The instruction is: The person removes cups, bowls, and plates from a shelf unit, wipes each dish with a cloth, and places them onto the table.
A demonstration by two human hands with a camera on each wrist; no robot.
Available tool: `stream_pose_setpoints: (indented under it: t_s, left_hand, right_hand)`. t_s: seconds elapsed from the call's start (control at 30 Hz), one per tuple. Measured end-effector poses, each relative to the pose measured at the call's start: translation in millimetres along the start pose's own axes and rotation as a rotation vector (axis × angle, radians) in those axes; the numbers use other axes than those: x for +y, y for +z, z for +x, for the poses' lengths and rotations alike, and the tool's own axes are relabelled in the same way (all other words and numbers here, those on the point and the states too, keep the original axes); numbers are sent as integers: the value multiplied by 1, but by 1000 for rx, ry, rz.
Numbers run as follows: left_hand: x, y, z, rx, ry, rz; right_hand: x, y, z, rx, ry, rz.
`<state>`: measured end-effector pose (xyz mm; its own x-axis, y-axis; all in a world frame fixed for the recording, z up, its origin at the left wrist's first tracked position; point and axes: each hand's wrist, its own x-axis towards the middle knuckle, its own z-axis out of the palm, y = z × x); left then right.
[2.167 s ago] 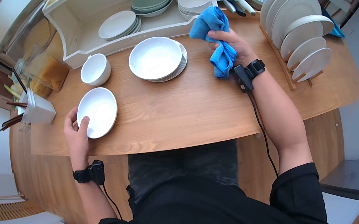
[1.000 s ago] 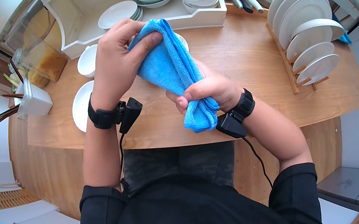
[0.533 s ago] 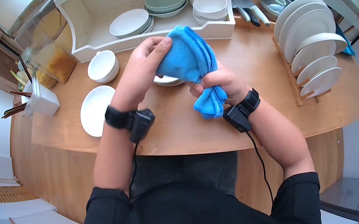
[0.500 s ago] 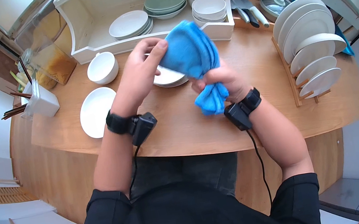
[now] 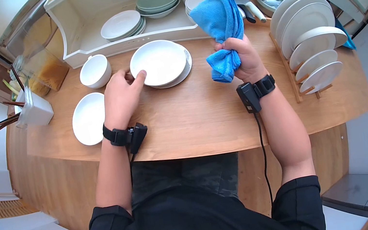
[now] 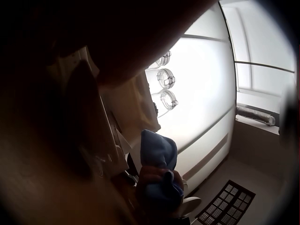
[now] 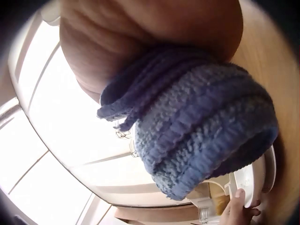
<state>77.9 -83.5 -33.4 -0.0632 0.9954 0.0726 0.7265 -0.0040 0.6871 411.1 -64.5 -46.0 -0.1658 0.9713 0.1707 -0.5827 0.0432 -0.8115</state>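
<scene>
Blue cloth (image 5: 217, 16) draws my eye first in the head view: the person's right hand (image 5: 247, 57) grips it round the middle, fingers curled tight, one end fanning upward and the other drooping in a bunch over the table (image 5: 185, 119), near the plate rack (image 5: 294, 80). The left hand (image 5: 122, 98) is at the left edge of a white dish (image 5: 158, 63) that tops a stack of plates (image 5: 185, 73); its thumb lies at the rim, but I cannot tell whether the fingers pinch it or only touch. A white bowl (image 5: 96, 72) and a single white plate (image 5: 89, 119) stand near that hand. I'd judge the cloth light and limp, holdable by any fold, whereas the dish looks stiff, smooth and breakable, probably slippery, best taken by its rim, thumb above and fingers beneath. From the left wrist, much is dark; the cloth pokes out above and below the right hand's curled fingers, with glass jars (image 6: 166, 79) beyond. From the right wrist, its thick, plush-looking folds fill the middle, while low down the left hand's fingers appear small beside white crockery, their hold unclear.
</scene>
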Motion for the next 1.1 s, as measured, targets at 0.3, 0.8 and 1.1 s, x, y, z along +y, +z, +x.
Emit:
stream_pose_setpoints:
  t_s: [0.3,0.8,1.1]
  left_hand:
    - [-11,9,12,1,-44,-366]
    - [4,-7,7,-597,-82,-1460]
    - [29,-4,1,-766,-48,-1860]
  right_hand:
    - [-5,50,-19,153,-452,-972]
    - [-5,80,-27,-246,-1013,-1597]
    - [9,108,-35,-326,-859,-1712]
